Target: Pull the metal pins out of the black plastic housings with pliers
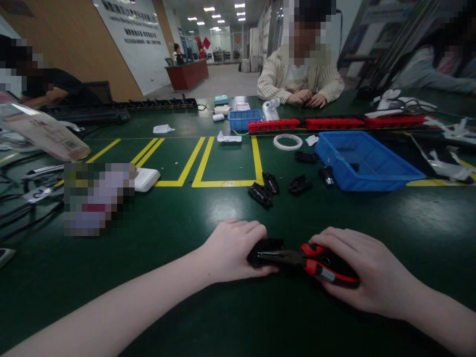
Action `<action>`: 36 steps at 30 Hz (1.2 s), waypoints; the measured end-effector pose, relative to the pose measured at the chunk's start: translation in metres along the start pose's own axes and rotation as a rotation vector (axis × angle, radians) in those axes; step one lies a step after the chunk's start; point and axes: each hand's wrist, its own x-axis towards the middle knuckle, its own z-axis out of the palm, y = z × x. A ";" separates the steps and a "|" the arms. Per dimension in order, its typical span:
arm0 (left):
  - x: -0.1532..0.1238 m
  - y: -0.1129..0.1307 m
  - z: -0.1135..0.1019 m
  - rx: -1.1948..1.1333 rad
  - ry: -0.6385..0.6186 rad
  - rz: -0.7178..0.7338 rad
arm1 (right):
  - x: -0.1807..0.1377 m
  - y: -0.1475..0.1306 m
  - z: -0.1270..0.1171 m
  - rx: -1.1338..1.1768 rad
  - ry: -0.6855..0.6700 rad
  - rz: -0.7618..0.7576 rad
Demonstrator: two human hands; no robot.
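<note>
My left hand [233, 250] is curled around a small black plastic part [265, 249] and presses it onto the green table [156, 233]. My right hand [362, 270] grips red-and-black long-nose pliers [314, 261]. The pliers' tip reaches into the black part. Several similar black parts [268, 187] lie loose a little farther back, just beyond the hands.
A blue bin [366, 161] stands at the right, a smaller blue box [243, 120] and red strips [334, 123] farther back. A tape ring [287, 142] lies near yellow floor-style lines [203, 161]. A person in a striped top [300, 79] sits opposite. Cables and a white box [146, 177] lie at the left.
</note>
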 end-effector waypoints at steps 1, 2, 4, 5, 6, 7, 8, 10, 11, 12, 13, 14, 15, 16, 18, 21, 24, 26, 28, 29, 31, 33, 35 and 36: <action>0.001 0.001 0.000 0.001 -0.012 -0.003 | 0.000 0.000 0.000 -0.009 0.004 0.001; 0.003 0.002 -0.001 -0.001 -0.025 -0.008 | 0.000 0.001 0.000 -0.015 0.012 0.003; 0.009 0.003 -0.003 -0.024 -0.049 -0.018 | 0.000 0.003 0.000 -0.016 0.038 0.006; 0.012 0.004 -0.005 -0.039 -0.056 -0.018 | 0.000 0.005 -0.001 -0.017 0.057 0.012; 0.017 0.004 -0.006 -0.057 -0.055 -0.015 | 0.000 0.007 -0.001 -0.018 0.075 0.022; 0.022 0.004 -0.007 -0.070 -0.049 -0.003 | 0.000 0.009 -0.002 -0.016 0.086 0.037; 0.028 0.004 -0.008 -0.077 -0.033 0.011 | 0.000 0.011 -0.004 -0.010 0.091 0.055; 0.039 0.002 -0.009 -0.143 -0.017 0.023 | 0.000 0.014 -0.007 0.006 0.093 0.093; 0.045 0.001 -0.009 -0.177 -0.014 0.029 | 0.001 0.016 -0.008 0.012 0.087 0.111; 0.049 -0.001 -0.008 -0.207 -0.018 0.039 | 0.001 0.018 -0.010 0.014 0.079 0.124; 0.053 -0.002 -0.008 -0.226 -0.027 0.052 | 0.002 0.019 -0.011 0.014 0.070 0.132; 0.055 -0.004 -0.007 -0.233 -0.037 0.064 | 0.003 0.020 -0.011 0.014 0.058 0.135; 0.056 -0.005 -0.006 -0.228 -0.046 0.075 | 0.003 0.021 -0.012 0.014 0.043 0.134; 0.055 -0.007 -0.005 -0.215 -0.052 0.083 | 0.004 0.022 -0.012 0.014 0.030 0.125; 0.053 -0.008 -0.003 -0.174 -0.047 0.096 | 0.004 0.024 -0.011 0.006 0.021 0.090; 0.050 -0.008 -0.002 -0.136 -0.048 0.117 | 0.003 0.027 -0.011 -0.017 0.015 0.044; 0.051 -0.007 -0.002 -0.120 -0.075 0.120 | 0.002 0.029 -0.011 -0.025 0.002 0.038; 0.052 -0.007 -0.002 -0.103 -0.067 0.109 | 0.002 0.029 -0.011 -0.021 0.003 0.047; 0.053 -0.007 -0.002 -0.105 -0.057 0.096 | 0.003 0.028 -0.011 0.004 -0.006 0.066; 0.053 -0.007 -0.002 -0.119 -0.061 0.093 | 0.003 0.027 -0.011 0.028 -0.013 0.082; 0.053 -0.008 -0.002 -0.158 -0.077 0.097 | 0.005 0.025 -0.011 0.088 -0.030 0.118; 0.053 -0.009 -0.003 -0.192 -0.094 0.112 | 0.006 0.024 -0.010 0.141 -0.052 0.146; 0.052 -0.010 -0.003 -0.211 -0.099 0.119 | 0.006 0.024 -0.009 0.157 -0.065 0.154; 0.052 -0.010 -0.004 -0.219 -0.098 0.115 | 0.005 0.025 -0.009 0.146 -0.063 0.146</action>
